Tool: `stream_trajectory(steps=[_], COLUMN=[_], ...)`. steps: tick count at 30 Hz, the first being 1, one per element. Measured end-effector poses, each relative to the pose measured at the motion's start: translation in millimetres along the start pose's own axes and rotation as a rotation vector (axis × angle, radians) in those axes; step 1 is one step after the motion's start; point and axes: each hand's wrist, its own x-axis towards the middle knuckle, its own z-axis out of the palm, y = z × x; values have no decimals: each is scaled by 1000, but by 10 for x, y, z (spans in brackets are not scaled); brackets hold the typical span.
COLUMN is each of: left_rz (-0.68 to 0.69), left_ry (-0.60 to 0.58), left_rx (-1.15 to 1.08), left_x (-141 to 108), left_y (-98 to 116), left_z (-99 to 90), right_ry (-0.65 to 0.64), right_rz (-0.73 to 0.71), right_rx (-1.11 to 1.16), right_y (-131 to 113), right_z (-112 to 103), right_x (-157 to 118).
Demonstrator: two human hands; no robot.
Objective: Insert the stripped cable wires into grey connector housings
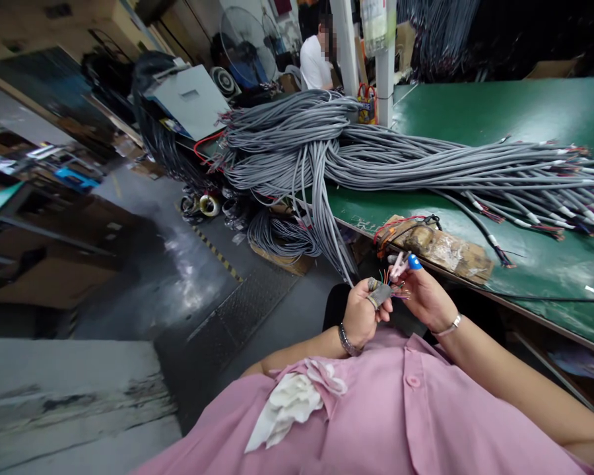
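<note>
My left hand (360, 315) is closed around the end of a grey cable, with grey wrapping on its thumb and finger. Thin coloured wires (385, 277) fan out from that end, orange, green and purple among them. Beside it my right hand (429, 300) is closed in a pinch near the wire tips, a blue finger cover (414, 262) on one digit. A small pale pink, forked item (400, 265) shows at its fingertips; its kind is unclear. Several grey cables (321, 204) hang over the table edge towards my left hand.
A large bundle of grey cables (410, 158) lies across the green table (480, 109). A tape-wrapped wooden block (450, 249) with red and black leads sits at the near edge. More coiled cable (282, 234) lies below. A person (315, 63) sits behind, near a fan (247, 46).
</note>
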Motion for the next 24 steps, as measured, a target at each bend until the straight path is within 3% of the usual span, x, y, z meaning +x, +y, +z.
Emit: stream_trajectory(steps=[8,13,18,24], left_rz=[90,188,169,139], left_ry=[29,52,39,-20], left_rx=[88,144,146,236], left_x=[-60,-25,-7,-30], left_y=[25,46,2,-13], left_z=[-86,-105,-118,-146], right_ry=[-41,-11,-114,-13], right_rz=[125,105,156,-48], right_rx=[14,-50,-210,-481], right_y=[-112,-115,-43,53], right_z=[-11,-63,-90,-63], right_x=[3,-1,-169,-264])
